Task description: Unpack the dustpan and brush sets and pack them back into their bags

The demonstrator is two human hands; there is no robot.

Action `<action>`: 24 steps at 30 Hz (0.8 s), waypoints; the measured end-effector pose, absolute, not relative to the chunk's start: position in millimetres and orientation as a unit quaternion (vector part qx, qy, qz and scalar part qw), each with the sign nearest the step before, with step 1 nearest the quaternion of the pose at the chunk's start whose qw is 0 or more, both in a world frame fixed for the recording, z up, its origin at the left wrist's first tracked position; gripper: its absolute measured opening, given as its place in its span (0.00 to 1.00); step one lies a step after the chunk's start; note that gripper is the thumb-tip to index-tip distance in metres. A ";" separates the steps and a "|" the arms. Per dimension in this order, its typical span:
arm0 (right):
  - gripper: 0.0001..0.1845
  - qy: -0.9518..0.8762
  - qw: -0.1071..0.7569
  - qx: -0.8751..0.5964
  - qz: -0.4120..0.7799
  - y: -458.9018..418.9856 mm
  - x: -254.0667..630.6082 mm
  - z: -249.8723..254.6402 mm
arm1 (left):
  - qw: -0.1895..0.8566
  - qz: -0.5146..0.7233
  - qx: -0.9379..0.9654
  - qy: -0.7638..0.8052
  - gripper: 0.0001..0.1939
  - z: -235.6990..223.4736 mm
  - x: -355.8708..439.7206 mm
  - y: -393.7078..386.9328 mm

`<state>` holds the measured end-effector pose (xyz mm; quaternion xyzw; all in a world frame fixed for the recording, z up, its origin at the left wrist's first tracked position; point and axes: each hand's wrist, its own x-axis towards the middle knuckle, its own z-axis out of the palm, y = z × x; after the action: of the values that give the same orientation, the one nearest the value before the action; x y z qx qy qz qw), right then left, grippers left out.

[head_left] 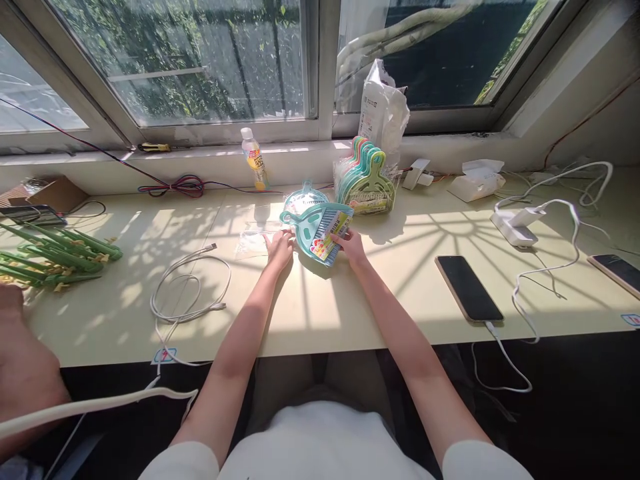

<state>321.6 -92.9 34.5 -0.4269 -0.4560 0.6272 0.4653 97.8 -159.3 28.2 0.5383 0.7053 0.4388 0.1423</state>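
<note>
A teal mini dustpan [303, 235] is tilted over the table in front of me, its looped handle pointing left. A small brush with blue-grey bristles and a yellow printed label [333, 230] lies against the dustpan. My right hand [351, 247] grips the label and brush at their right edge, thumb and fingers closed. My left hand [280, 248] rests by the dustpan's left edge, fingers apart; one finger reaches the clear plastic bags [251, 244]. What lies under its fingertips is partly hidden. Just behind is another teal dustpan [306, 197] in clear wrap.
Several wrapped dustpan sets [367, 187] stand upright behind, before a white bag [383, 110]. A bottle [255, 160] stands left of them. A coiled white cable [190, 293], green stalks [60, 257] and another person's arm [27, 373] are left; a charging phone [469, 288] is right.
</note>
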 end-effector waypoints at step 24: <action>0.15 -0.457 0.408 -0.492 0.618 -97.3 317.9 32.4 | -0.004 0.401 0.495 0.771 0.21 37.1 80.1 -166.7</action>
<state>317.9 -97.3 32.4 -0.4921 -0.4569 0.6184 0.4082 80.1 -166.7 37.1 0.4950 0.7711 0.4005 -0.0043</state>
